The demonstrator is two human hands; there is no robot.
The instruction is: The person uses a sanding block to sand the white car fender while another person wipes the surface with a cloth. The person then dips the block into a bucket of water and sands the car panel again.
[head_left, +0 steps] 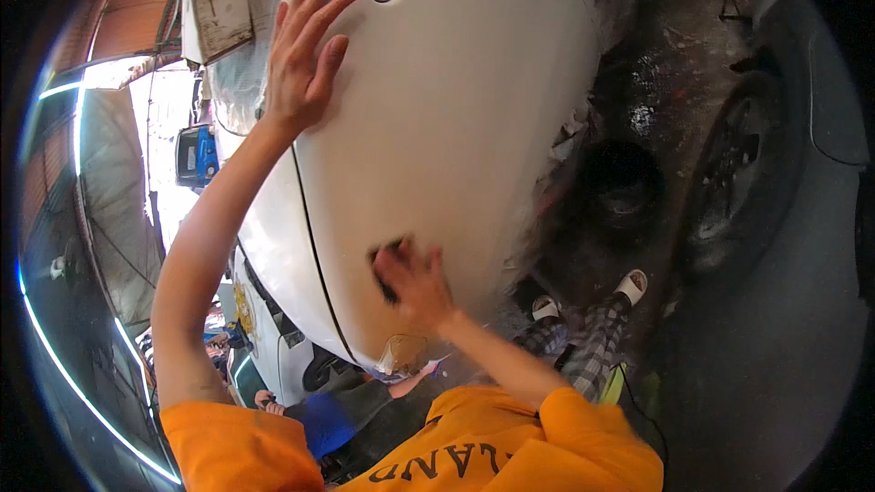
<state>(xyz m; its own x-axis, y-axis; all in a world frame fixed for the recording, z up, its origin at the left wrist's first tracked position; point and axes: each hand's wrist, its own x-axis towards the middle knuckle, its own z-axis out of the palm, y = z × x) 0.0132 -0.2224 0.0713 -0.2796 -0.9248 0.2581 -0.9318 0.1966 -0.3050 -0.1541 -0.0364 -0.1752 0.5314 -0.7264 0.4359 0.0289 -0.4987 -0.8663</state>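
A white car body panel (456,118) fills the middle of the view, with a dark seam along its left side. My left hand (305,59) is on the upper left of the panel, fingers outstretched, holding nothing. Lower down, my right hand (417,287) is blurred by motion. Its fingers press a small dark pad (390,273) against the panel, and the hand hides much of the pad. Below it, near the panel's lower edge, is a tan patch (401,353).
Paper masking (223,14) and clear plastic cover the car at the upper left. To the right are a black bucket (624,178) on the wet, dark floor and another car's wheel (729,169). My feet (631,287) stand between the cars. A person's hand (266,399) shows at lower left.
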